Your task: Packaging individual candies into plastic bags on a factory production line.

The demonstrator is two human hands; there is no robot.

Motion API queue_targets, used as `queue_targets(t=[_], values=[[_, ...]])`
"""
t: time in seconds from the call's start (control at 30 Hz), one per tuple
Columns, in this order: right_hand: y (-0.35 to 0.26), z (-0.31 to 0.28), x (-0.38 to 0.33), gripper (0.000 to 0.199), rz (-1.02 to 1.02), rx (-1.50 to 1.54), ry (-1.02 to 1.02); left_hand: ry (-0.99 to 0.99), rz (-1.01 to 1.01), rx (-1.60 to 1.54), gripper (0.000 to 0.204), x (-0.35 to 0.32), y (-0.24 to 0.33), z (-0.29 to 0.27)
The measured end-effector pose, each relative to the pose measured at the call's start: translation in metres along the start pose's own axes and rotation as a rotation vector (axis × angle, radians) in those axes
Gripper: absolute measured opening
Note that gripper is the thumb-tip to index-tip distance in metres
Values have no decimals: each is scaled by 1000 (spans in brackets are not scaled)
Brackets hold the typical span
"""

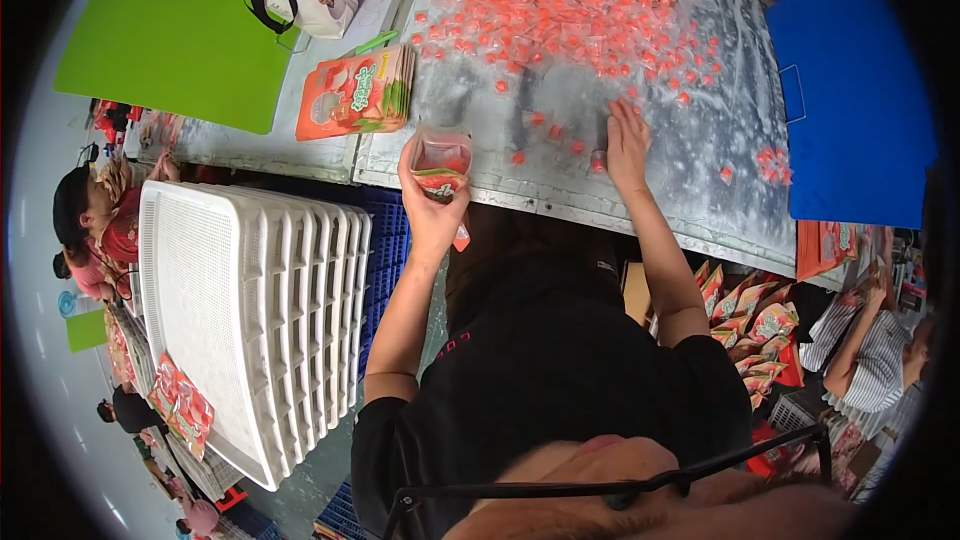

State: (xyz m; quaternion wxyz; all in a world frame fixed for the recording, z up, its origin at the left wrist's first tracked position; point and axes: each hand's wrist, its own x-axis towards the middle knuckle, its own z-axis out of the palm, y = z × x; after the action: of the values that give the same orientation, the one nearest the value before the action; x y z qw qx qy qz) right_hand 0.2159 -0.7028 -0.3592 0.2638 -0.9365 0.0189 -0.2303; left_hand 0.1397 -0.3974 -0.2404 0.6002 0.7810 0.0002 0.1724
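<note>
left hand (432, 202), open clear pouch (441, 162) with red-green base, pink candies (560, 0)

Orange-red sweets (560, 0), green board (170, 30), blue board (850, 90), white trays (250, 310)

Bright, even overhead light fills the scene, and shadows are soft. The metal table (700, 155) shows pale glare toward one o'clock, and the clear wrappers glint at twelve. Fisheye bending curves edges near the rim, which ends in black. The face at six o'clock is blurred.
</note>
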Motion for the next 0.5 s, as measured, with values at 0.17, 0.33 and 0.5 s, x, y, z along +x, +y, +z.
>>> queue_targets(t=[0.17, 0.33, 0.5], values=[[-3, -6, -6, 42, 140, 436, -247, 9, 49, 49, 82, 1, -5, -1], [-13, -9, -9, 44, 220, 823, -287, -7, -23, -18, 83, 2, -1, -1], [-77, -7, 1, 72, -529, -94, -381, 9, 25, 10, 83, 2, -7, -2]])
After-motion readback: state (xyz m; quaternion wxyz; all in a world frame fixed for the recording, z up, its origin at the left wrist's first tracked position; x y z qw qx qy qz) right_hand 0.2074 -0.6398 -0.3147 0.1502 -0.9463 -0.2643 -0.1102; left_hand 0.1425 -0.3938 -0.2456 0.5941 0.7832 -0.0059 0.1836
